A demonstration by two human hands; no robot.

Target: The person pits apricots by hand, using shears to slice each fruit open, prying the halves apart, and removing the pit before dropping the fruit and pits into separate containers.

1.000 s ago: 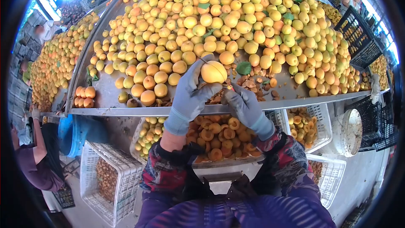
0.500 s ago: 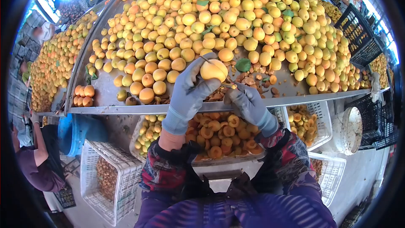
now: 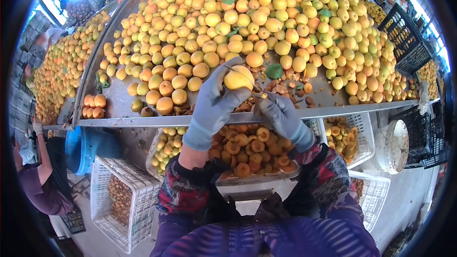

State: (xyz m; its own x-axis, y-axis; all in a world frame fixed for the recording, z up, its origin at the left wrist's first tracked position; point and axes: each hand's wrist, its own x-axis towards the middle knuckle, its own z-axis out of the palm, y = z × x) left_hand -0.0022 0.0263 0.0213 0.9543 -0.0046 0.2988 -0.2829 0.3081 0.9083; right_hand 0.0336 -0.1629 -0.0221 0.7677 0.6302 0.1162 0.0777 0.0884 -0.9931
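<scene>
In the head view my left hand (image 3: 213,100), in a grey glove, is closed around a yellow apricot (image 3: 239,78) held over the table's front edge. A thin dark strip runs across the fruit's upper side. My right hand (image 3: 280,115), gloved too, is closed on a small thin metal tool (image 3: 257,94), whose tip end is right at the apricot's lower right side; the fingers hide most of it. Below both hands stands a tub of halved apricots (image 3: 247,150). Behind them, a large heap of whole apricots (image 3: 266,14) covers the metal table (image 3: 190,122).
Apricot scraps and a green leaf (image 3: 274,71) lie behind my hands. White crates (image 3: 124,200), a blue barrel (image 3: 93,150) and a white bucket (image 3: 394,146) stand below the table. Black crates (image 3: 404,40) are at right. A person (image 3: 45,181) sits at left.
The apricot has turned slightly in my left hand and shifted a little left. My right hand stays close beside it with the tool.
</scene>
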